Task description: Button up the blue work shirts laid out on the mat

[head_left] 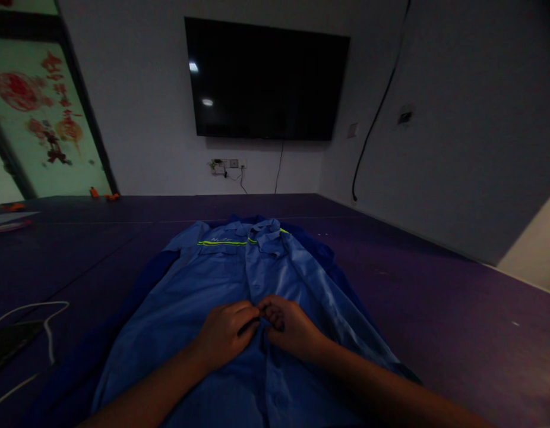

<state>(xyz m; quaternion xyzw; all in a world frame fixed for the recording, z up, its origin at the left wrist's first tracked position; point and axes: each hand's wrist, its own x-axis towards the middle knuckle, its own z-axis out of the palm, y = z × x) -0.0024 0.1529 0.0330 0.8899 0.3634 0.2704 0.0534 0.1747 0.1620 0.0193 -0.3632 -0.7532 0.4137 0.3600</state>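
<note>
A blue work shirt [221,279] with a yellow-green reflective stripe across the chest lies flat on a dark purple surface [435,297], collar away from me. My left hand [228,333] and my right hand [288,327] meet at the shirt's front placket, about halfway down. Both hands have their fingers curled and pinched on the placket's cloth, fingertips almost touching. The dim light hides what is between the fingertips beyond the cloth itself.
A white cable [43,315] and a dark flat device [10,345] lie at the left edge. A black screen [266,80] hangs on the far wall above a socket. A decorated glass door [38,119] stands at the far left.
</note>
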